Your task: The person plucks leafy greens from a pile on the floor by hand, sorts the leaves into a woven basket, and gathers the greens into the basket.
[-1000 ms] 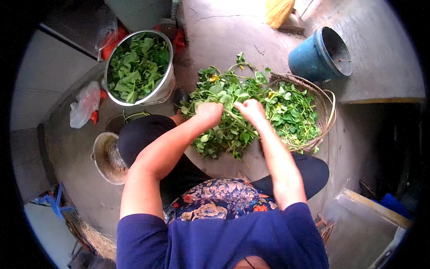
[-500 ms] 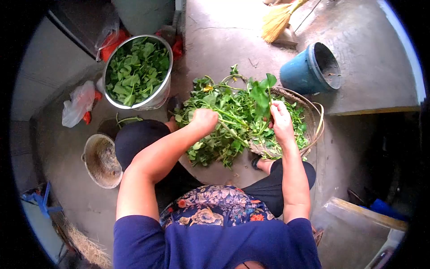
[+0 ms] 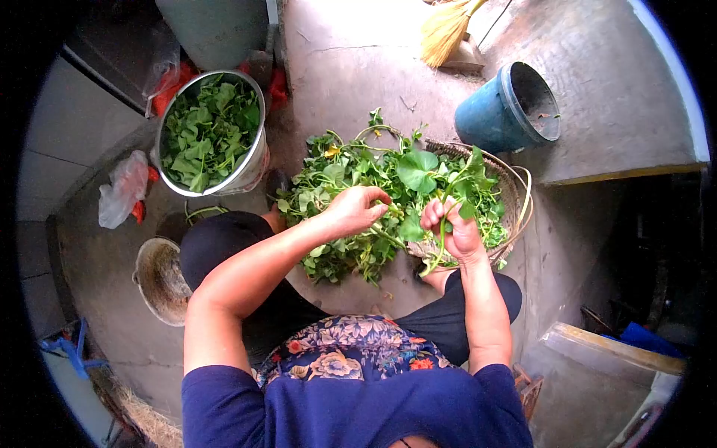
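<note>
Leafy greens (image 3: 336, 175) lie in one tangled pile on the floor (image 3: 403, 299), in front of the person, between the knees and slightly beyond them. One leafy sprig (image 3: 444, 239) is in the right hand (image 3: 457, 230): the grip is closed around its stem, with broad leaves above the fist and the stem's lower end hanging below it. The left hand (image 3: 360, 211) is over the pile, its fingers bent and the thumb near them; whether that grip is closed on a stem, I cannot tell. The two hands are apart.

One woven basket (image 3: 515, 201) with one looped handle (image 3: 527, 196) stands just beside the pile, on its right, and more cut greens (image 3: 489, 216) lie in it; the pile overlaps its near left side. One round bucket with a bright rim (image 3: 264, 142), beyond the left knee, is filled with loose leaves (image 3: 213, 134); they are too many to count. One smaller, stained pail (image 3: 158, 280) stands beside the left knee.

Farther out, one blue bucket (image 3: 489, 116) is tilted beyond the basket, its mouth turned to the right, with a few scraps inside. One straw broom (image 3: 446, 33) rests by one dustpan (image 3: 464, 58) at the far edge. One whitish plastic bag (image 3: 125, 190) lies left of the leaf-filled bucket.
</note>
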Demonstrator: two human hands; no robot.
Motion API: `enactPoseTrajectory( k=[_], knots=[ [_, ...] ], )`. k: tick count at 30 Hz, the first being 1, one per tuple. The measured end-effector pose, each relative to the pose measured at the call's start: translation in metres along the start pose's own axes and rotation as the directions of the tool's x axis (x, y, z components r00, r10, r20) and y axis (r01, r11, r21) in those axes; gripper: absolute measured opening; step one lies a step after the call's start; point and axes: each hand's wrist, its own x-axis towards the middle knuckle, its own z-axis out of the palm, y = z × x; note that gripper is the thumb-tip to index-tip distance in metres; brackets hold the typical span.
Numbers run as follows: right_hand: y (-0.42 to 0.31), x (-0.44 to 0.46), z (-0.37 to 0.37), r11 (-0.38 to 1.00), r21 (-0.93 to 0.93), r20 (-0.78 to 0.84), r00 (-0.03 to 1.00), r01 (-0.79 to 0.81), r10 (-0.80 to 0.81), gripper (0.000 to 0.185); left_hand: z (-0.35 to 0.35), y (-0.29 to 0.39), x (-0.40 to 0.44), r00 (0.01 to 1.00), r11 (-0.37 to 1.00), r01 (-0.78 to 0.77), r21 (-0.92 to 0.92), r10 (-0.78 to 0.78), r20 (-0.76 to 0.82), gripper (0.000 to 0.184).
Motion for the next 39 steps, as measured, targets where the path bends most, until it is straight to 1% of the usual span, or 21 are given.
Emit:
enactPoseTrajectory(
  k=[2, 4, 7, 8, 9, 11, 12, 13, 16, 19, 20, 23, 24, 25, 27, 31, 32, 35, 36, 37, 39],
  knots=[
    [0.003, 0.001, 0.005, 0.996, 0.067, 0.076, 0.995, -0.064, 0.059, 0.03, 0.009, -0.012, 0.004, 0.999, 0.973, -0.019, -0.228, 0.026, 0.027, 0.023],
    [0.011, 0.002, 0.003, 0.989, 0.108, 0.141, 0.987, -0.099, 0.083, 0.031, 0.002, 0.002, -0.001, 0.988, 0.925, 0.137, -0.354, -0.103, 0.112, 0.021],
    [0.02, 0.004, -0.002, 0.992, 0.026, 0.155, 0.981, -0.122, 0.116, 0.028, -0.009, 0.019, -0.007, 0.958, 0.782, 0.277, -0.558, -0.182, 0.222, 0.02],
    [0.019, 0.003, -0.003, 0.995, -0.004, 0.18, 0.979, -0.1, 0.1, 0.015, -0.012, 0.021, -0.008, 0.955, 0.725, 0.29, -0.625, -0.176, 0.239, 0.021],
    [0.019, 0.002, -0.003, 0.987, -0.104, 0.146, 0.979, -0.126, 0.141, 0.018, -0.015, 0.024, -0.009, 0.952, 0.662, 0.302, -0.686, -0.169, 0.256, 0.023],
    [0.018, -0.002, -0.001, 0.937, -0.297, 0.066, 0.975, -0.185, 0.214, 0.024, -0.029, 0.027, -0.01, 0.871, 0.498, 0.489, -0.716, -0.229, 0.435, 0.024],
    [0.015, -0.003, 0.004, 0.936, -0.271, -0.011, 0.973, -0.225, 0.231, 0.011, -0.031, 0.023, -0.01, 0.859, 0.563, 0.492, -0.664, -0.189, 0.477, 0.022],
    [0.011, -0.003, 0.009, 0.925, -0.317, 0.021, 0.973, -0.212, 0.23, 0.009, -0.031, 0.018, -0.01, 0.842, 0.626, 0.487, -0.609, -0.151, 0.518, 0.021],
    [0.001, -0.003, 0.018, 0.9, -0.405, 0.102, 0.969, -0.164, 0.223, 0.016, -0.032, 0.024, -0.015, 0.79, 0.701, 0.489, -0.52, -0.103, 0.604, 0.019],
    [0.006, -0.003, 0.007, 0.809, -0.578, 0.066, 0.982, -0.108, 0.178, 0.022, -0.022, 0.012, -0.012, 0.835, 0.814, 0.378, -0.441, -0.094, 0.543, 0.019],
    [0.007, -0.005, 0.007, 0.815, -0.576, 0.082, 0.987, -0.064, 0.135, 0.023, -0.019, 0.01, -0.011, 0.847, 0.831, 0.412, -0.374, -0.197, 0.494, 0.018],
    [0.013, -0.006, -0.006, 0.687, -0.724, 0.102, 0.977, -0.056, 0.187, 0.02, -0.004, -0.016, -0.004, 0.956, 0.769, 0.248, -0.59, -0.098, 0.275, 0.018],
    [0.007, -0.006, 0.009, 0.677, -0.736, 0.108, 0.986, -0.009, 0.13, 0.018, -0.013, -0.001, -0.008, 0.992, 0.908, 0.109, -0.405, -0.075, 0.099, 0.017],
    [0.005, -0.007, 0.013, 0.616, -0.788, 0.091, 0.99, 0.008, 0.104, 0.018, -0.016, -0.002, -0.003, 0.964, 0.846, 0.251, -0.47, -0.261, 0.044, 0.014],
    [0.0, -0.006, 0.018, 0.477, -0.878, 0.066, 0.997, 0.036, 0.047, 0.018, -0.029, 0.0, 0.0, 0.979, 0.864, 0.107, -0.491, -0.177, -0.098, 0.013],
    [-0.008, -0.005, 0.023, 0.101, -0.964, 0.222, 0.952, 0.247, -0.209, 0.012, -0.042, 0.021, -0.006, 0.983, 0.945, 0.181, -0.272, -0.161, 0.094, 0.018],
    [-0.005, -0.004, 0.022, 0.021, -0.959, 0.268, 0.924, 0.284, -0.274, 0.011, -0.044, 0.026, -0.009, 0.993, 0.987, 0.074, -0.145, -0.06, 0.097, 0.024],
    [-0.001, -0.003, 0.019, -0.124, -0.962, 0.27, 0.921, 0.244, -0.282, 0.011, -0.043, 0.039, -0.014, 0.992, 0.965, -0.103, 0.242, 0.081, 0.1, 0.025],
    [0.0, -0.003, 0.019, -0.157, -0.959, 0.274, 0.918, 0.237, -0.286, 0.01, -0.041, 0.04, -0.014, 0.987, 0.93, -0.158, 0.333, 0.135, 0.093, 0.027],
    [0.001, -0.003, 0.019, -0.16, -0.959, 0.274, 0.915, 0.235, -0.297, 0.01, -0.04, 0.047, -0.014, 0.986, 0.891, -0.143, 0.43, 0.091, 0.139, 0.03],
    [0.004, -0.002, 0.02, -0.166, -0.958, 0.276, 0.907, 0.234, -0.317, 0.01, -0.031, 0.041, -0.014, 0.975, 0.819, -0.223, 0.529, 0.185, 0.123, 0.027]
  ],
)
